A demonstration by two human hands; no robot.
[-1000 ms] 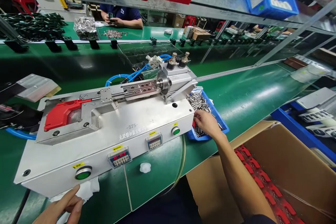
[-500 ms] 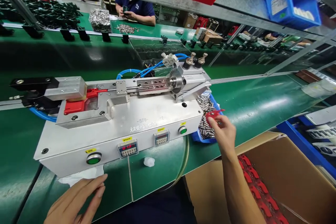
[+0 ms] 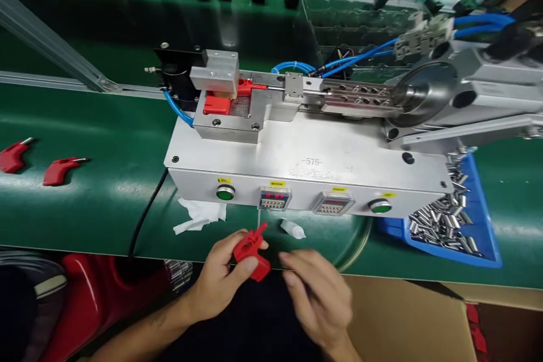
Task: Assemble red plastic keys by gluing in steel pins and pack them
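My left hand (image 3: 220, 280) is closed on a red plastic handle part (image 3: 251, 253), held just in front of the grey press machine (image 3: 305, 172). My right hand (image 3: 316, 297) hovers beside it on the right, fingers curled and blurred; I cannot see whether it holds anything. Another red handle part (image 3: 224, 99) sits in the machine's fixture under a metal clamp block (image 3: 214, 72). A blue tray (image 3: 487, 249) of small metal pins (image 3: 441, 220) lies to the right of the machine.
Two finished red handles with pins (image 3: 63, 169) (image 3: 12, 155) lie on the green belt at left. White tissue (image 3: 197, 216) and a small white cap (image 3: 292, 229) lie before the machine. A cardboard box (image 3: 407, 317) stands below right. Blue air hoses (image 3: 356, 56) run behind.
My right hand left the pin tray and came in front of me. My left hand took hold of the red handle part. The view swung left and down.
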